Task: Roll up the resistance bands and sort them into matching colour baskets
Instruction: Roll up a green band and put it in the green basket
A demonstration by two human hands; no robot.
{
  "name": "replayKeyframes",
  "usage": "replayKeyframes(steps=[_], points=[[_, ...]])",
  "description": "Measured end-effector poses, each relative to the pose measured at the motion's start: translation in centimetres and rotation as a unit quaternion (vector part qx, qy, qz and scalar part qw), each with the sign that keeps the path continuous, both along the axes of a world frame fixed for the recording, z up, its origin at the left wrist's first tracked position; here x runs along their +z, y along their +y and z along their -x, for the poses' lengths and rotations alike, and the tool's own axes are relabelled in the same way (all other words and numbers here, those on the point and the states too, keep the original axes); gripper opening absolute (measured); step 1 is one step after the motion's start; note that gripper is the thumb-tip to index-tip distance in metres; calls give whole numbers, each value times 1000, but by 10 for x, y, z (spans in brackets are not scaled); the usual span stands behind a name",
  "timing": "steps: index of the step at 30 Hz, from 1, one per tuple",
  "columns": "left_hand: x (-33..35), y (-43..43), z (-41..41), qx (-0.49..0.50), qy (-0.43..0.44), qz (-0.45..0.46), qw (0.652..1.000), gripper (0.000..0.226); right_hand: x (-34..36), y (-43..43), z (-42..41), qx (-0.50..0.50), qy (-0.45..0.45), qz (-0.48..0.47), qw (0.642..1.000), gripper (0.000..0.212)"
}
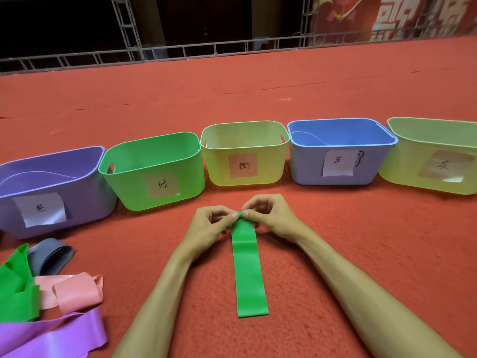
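A green resistance band (249, 275) lies flat on the red carpet, running away from me. My left hand (209, 226) and my right hand (271, 215) both pinch its far end, which is curled into a small roll between the fingertips. Behind the hands stands a row of labelled baskets: purple (85, 174), green (129, 182), yellow (214, 161), blue (304, 161) and pale yellow-green (402, 166). Each carries a paper label. At the lower left lies a pile of loose bands: green (13, 288), grey (51, 257), pink (74, 290) and purple (56, 337).
The red carpet (361, 241) stretches far behind the baskets up to a metal truss frame (206, 49) along the back edge. A red banner (387, 14) hangs at the back right.
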State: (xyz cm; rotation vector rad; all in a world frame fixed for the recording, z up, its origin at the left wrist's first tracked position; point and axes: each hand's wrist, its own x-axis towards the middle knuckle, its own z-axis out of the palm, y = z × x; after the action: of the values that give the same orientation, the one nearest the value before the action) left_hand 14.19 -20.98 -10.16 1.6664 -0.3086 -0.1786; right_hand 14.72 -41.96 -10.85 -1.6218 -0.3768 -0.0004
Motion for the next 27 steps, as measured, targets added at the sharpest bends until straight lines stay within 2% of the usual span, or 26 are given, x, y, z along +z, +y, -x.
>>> replayKeyframes(steps=[9, 15, 19, 21, 27], points=[[0, 8, -2, -17, -46, 8, 999, 14, -1, 4, -1, -3, 7, 21, 1000, 10], [2, 2, 0, 2, 4, 33, 999, 21, 0, 2, 0, 1, 3, 13, 1000, 12], [-1, -1, -2, 10, -11, -5, 1000, 11, -1, 2, 0, -4, -5, 5, 1000, 15], [-1, -2, -2, 12, -4, -15, 1000, 15, -2, 2, 0, -7, -2, 0, 1000, 16], [1, 5, -2, 3, 1, 11, 1000, 9, 1, 2, 0, -7, 5, 4, 1000, 16]])
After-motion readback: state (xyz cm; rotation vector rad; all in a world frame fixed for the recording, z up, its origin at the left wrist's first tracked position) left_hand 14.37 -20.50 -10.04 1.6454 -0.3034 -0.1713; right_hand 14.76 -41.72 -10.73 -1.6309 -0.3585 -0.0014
